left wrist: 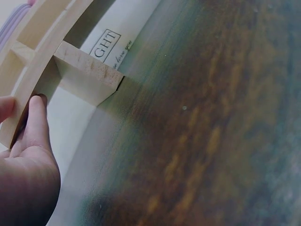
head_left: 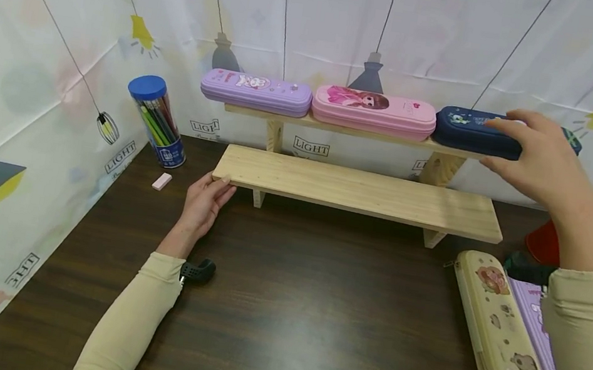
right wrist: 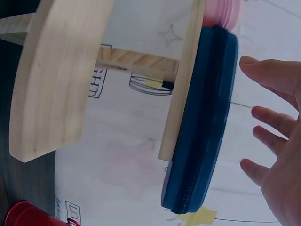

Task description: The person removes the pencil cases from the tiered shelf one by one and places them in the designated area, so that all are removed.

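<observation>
My left hand (head_left: 204, 205) pinches the left end of the lower board of a two-step wooden shelf (head_left: 353, 188). In the left wrist view, fingers (left wrist: 37, 125) of that hand reach beneath the board. Over the navy pencil case (right wrist: 202, 122), at the right end of the upper board, my right hand (head_left: 545, 158) is held with its fingers spread. The right wrist view shows a gap between those fingertips and the case. A pink pencil case (head_left: 375, 112) and a purple pencil case (head_left: 256, 92) lie in line with it on the upper board.
A cream pencil case (head_left: 499, 324) overlaps a lilac one (head_left: 533, 319) on the dark table (head_left: 284, 310), front right. Behind the right arm is a red container (head_left: 544, 242). A blue-lidded pencil tub (head_left: 157, 121) and a small eraser (head_left: 161, 181) stand left, near the printed curtain.
</observation>
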Action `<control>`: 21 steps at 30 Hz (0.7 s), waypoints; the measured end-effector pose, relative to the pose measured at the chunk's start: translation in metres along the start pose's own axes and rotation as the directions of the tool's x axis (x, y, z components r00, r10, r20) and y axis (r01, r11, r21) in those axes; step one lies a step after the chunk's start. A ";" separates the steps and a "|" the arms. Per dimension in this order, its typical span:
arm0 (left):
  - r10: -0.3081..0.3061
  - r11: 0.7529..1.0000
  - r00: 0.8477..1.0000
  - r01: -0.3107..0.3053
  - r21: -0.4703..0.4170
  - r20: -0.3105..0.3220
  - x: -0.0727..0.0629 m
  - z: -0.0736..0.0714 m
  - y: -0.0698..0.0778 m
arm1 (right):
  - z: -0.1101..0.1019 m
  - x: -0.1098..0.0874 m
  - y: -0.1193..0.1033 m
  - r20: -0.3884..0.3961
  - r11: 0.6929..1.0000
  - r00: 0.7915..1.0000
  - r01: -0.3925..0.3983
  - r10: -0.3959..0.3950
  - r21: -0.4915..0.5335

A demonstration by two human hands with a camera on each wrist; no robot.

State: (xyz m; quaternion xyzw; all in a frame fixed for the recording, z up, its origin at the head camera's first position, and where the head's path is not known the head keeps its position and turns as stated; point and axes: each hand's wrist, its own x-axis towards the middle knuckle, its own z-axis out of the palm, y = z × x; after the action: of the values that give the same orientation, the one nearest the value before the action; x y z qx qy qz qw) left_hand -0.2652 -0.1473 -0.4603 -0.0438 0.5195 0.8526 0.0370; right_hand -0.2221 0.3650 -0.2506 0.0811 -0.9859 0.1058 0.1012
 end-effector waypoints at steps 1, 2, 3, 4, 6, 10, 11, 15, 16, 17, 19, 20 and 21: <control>-0.003 1.000 1.000 0.003 -0.002 0.001 0.000 -0.001 0.000 | 0.000 0.004 0.001 0.008 1.000 1.000 -0.006 0.006 0.006; -0.005 1.000 1.000 0.005 -0.003 0.001 0.000 -0.001 0.000 | 0.001 0.007 0.003 0.015 1.000 1.000 -0.008 0.008 0.015; -0.006 1.000 1.000 0.006 -0.002 -0.001 0.000 -0.001 0.000 | 0.002 0.010 0.004 0.021 1.000 1.000 -0.008 0.008 0.023; -0.006 1.000 1.000 0.006 -0.002 -0.001 0.000 -0.001 0.000 | 0.003 0.013 0.006 0.028 0.999 1.000 -0.012 0.011 0.033; -0.005 1.000 1.000 0.005 0.001 0.000 -0.001 -0.001 0.000 | 0.006 0.019 0.009 0.049 0.999 0.999 -0.019 0.016 0.047; 0.001 1.000 1.000 -0.001 0.002 0.002 -0.001 -0.001 0.000 | 0.011 0.027 0.015 0.088 0.998 0.996 -0.028 0.023 0.052; 0.000 1.000 1.000 0.000 0.002 0.002 -0.001 -0.001 0.000 | 0.012 0.028 0.016 0.092 0.998 0.995 -0.032 0.027 0.054; 0.000 1.000 1.000 0.000 0.007 0.007 -0.001 0.000 -0.001 | 0.015 0.032 0.019 0.078 0.995 0.996 -0.047 0.041 0.085; 0.000 1.000 1.000 0.000 0.010 0.009 0.000 -0.001 -0.001 | 0.015 0.033 0.019 0.077 0.994 0.996 -0.049 0.041 0.093; 0.001 1.000 1.000 -0.001 0.011 0.010 0.000 -0.001 -0.001 | 0.016 0.033 0.019 0.080 0.994 0.996 -0.049 0.041 0.097; 0.003 1.000 1.000 -0.003 0.016 0.009 0.000 -0.001 -0.001 | 0.016 0.033 0.018 0.089 0.994 0.995 -0.047 0.039 0.094; 0.004 1.000 1.000 -0.004 0.015 0.006 0.001 -0.001 -0.001 | 0.016 0.034 0.018 0.093 0.996 0.995 -0.043 0.035 0.084; 0.006 1.000 1.000 -0.006 0.015 0.003 0.001 -0.001 -0.001 | 0.016 0.033 0.018 0.101 0.997 0.994 -0.042 0.035 0.069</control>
State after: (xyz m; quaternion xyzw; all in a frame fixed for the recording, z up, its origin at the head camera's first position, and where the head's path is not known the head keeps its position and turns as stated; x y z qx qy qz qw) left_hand -0.2660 -0.1482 -0.4619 -0.0408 0.5258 0.8489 0.0357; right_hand -0.2606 0.3744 -0.2621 0.0706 -0.9868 0.1384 0.0468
